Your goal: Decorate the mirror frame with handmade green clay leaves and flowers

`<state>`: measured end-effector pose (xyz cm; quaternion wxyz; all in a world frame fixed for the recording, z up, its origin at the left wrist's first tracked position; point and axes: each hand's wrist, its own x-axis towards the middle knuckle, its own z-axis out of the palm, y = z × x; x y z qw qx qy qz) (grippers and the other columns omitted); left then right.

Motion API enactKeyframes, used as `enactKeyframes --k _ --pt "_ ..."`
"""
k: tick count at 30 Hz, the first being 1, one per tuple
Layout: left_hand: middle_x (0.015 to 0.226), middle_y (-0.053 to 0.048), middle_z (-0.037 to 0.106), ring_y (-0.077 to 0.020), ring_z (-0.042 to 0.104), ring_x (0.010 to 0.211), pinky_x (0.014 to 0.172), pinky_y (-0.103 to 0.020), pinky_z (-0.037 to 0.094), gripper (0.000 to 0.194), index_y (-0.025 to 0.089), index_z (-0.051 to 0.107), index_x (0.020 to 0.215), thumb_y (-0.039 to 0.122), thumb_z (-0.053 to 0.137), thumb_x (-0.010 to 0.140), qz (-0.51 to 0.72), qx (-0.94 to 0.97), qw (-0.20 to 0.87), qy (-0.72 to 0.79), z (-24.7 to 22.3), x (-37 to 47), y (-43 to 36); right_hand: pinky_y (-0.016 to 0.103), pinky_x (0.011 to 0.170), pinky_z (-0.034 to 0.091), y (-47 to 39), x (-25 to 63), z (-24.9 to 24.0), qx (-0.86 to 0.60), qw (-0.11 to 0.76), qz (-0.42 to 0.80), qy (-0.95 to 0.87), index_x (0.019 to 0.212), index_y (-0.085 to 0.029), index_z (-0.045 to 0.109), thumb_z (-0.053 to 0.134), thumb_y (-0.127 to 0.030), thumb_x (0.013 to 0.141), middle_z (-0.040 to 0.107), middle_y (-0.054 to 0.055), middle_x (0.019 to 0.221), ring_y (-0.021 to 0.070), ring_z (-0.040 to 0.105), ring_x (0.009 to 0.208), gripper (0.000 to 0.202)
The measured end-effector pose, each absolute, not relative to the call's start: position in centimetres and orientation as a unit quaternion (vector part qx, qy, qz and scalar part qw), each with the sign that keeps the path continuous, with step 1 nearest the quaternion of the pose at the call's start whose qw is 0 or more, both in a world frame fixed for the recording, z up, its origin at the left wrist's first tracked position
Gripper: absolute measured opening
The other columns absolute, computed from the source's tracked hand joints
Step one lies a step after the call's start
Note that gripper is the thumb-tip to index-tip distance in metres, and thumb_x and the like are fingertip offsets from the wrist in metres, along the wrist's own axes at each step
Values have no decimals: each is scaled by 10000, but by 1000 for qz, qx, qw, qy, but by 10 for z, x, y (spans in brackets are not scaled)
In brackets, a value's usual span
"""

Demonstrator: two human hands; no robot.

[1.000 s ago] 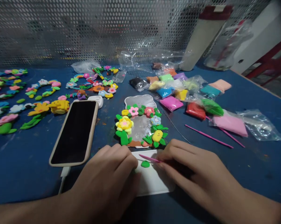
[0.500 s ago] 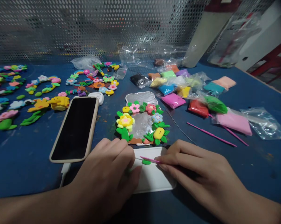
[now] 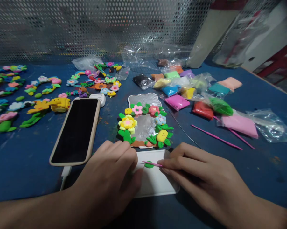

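Head view: your right hand pinches pink stick; left hand grip, can't tell; green clay probably squishy, grab edges

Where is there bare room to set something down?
The blue table looks bare at left, between the phone, clay pieces and left forearm, and at right, between the pink sticks, clear bag and right forearm. A slimmer gap separates phone from flower-trimmed frame. Crowded: the clay packets and the white board, where left hand and right hand flank a green piece.
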<state>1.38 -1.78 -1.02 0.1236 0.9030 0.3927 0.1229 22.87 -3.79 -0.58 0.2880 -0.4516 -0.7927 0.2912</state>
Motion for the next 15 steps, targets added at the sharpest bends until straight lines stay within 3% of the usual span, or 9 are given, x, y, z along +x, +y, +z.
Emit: enactKeyframes --k 5,9,15 --pt "745 -24 490 -196 427 652 591 -339 326 45 182 420 831 182 464 822 163 896 110 399 -14 14 -18 191 621 474 -39 229 -6 -445 290 279 -800 869 -150 678 525 -43 815 585 36 774 102 566 688 194" --pt "888 -56 544 -220 471 747 637 -361 368 201 172 430 1022 160 466 825 174 899 118 384 -15 16 -18 189 613 479 -40 229 -8 -440 293 263 -807 895 -164 682 528 -41 810 587 36 780 104 565 683 214" --pt "910 -30 554 -213 496 789 653 -350 379 194 213 499 992 178 540 806 162 900 142 378 -12 21 -16 186 585 480 -38 229 -7 -439 282 235 -820 891 -181 685 504 -54 821 594 34 772 108 569 664 232"
